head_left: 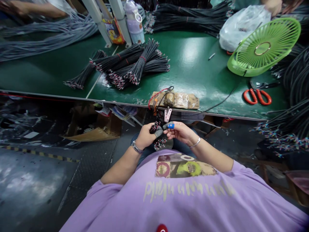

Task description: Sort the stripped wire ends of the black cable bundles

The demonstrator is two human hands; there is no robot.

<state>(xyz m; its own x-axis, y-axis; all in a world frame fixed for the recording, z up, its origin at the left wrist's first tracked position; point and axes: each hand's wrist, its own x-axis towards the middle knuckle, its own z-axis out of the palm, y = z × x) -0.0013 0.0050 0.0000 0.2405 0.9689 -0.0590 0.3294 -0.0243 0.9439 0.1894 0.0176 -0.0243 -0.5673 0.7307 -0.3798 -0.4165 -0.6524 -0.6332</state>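
Across the long, glossy green table, slim black cable bundles with red-and-white ends are piled, several tied with red bands; these appear done. Below its edge, the right hand is curled inward, whether pinching anything cannot be told. By the left hand, a small bunch of dark, red-and-white-tipped wires is gripped, seemingly unfinished; how much remains is unclear.

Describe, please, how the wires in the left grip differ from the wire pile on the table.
The held wires sit in the left grip; the wire pile lies on the table. The held wires make a smaller bunch; the wire pile has several bundles, some with red ties. Both are dark wires with reddish tips.
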